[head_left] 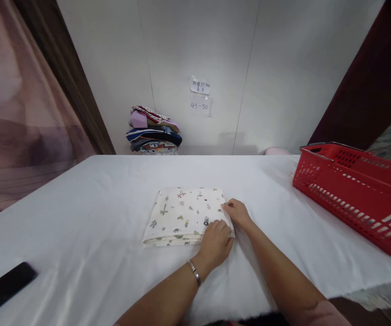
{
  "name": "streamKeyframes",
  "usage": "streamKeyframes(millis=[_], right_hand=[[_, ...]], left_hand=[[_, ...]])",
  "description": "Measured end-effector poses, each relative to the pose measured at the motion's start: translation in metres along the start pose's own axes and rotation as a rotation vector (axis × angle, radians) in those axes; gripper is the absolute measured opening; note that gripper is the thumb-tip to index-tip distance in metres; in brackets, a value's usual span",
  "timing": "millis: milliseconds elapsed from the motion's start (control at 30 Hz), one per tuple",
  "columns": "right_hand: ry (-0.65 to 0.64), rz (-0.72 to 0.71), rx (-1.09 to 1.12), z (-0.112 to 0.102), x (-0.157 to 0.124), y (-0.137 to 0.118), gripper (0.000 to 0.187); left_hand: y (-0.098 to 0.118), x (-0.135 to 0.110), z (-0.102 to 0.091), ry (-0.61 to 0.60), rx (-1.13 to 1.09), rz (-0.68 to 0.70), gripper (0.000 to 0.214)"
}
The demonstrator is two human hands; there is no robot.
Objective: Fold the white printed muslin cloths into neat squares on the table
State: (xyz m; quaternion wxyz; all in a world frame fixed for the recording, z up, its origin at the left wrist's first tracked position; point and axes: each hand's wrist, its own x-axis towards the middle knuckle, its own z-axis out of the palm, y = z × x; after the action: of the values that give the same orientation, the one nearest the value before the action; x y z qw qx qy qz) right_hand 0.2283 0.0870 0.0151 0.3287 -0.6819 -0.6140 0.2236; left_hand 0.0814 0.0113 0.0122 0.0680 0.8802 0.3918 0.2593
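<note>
A folded white cloth with small printed plants and other motifs lies flat on the white-covered table in front of me. Its layers show along the near edge. My left hand, with a silver bracelet at the wrist, grips the near right corner, its fingers curled over the top. Farther back, my right hand pinches the right edge of the same cloth between thumb and fingers. The undersides of both hands are hidden.
A red plastic basket stands at the right of the table. A black phone-like object lies at the near left. Beyond the far edge rises a stack of folded fabrics by the wall, below and left of handwritten paper signs.
</note>
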Motion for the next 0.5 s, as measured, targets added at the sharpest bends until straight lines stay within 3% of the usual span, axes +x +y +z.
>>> streamKeyframes(millis=[133, 300, 500], right_hand=[[0.015, 0.025, -0.131, 0.002, 0.013, -0.008, 0.022], [0.058, -0.023, -0.110, 0.011, 0.018, 0.000, 0.023], [0.019, -0.033, -0.123, 0.009, 0.022, 0.002, 0.023]], left_hand=[[0.000, 0.000, -0.001, -0.006, -0.014, -0.002, 0.004], [0.000, -0.001, 0.000, 0.002, -0.022, -0.015, 0.003], [0.001, -0.001, 0.003, 0.014, -0.022, -0.038, 0.005]])
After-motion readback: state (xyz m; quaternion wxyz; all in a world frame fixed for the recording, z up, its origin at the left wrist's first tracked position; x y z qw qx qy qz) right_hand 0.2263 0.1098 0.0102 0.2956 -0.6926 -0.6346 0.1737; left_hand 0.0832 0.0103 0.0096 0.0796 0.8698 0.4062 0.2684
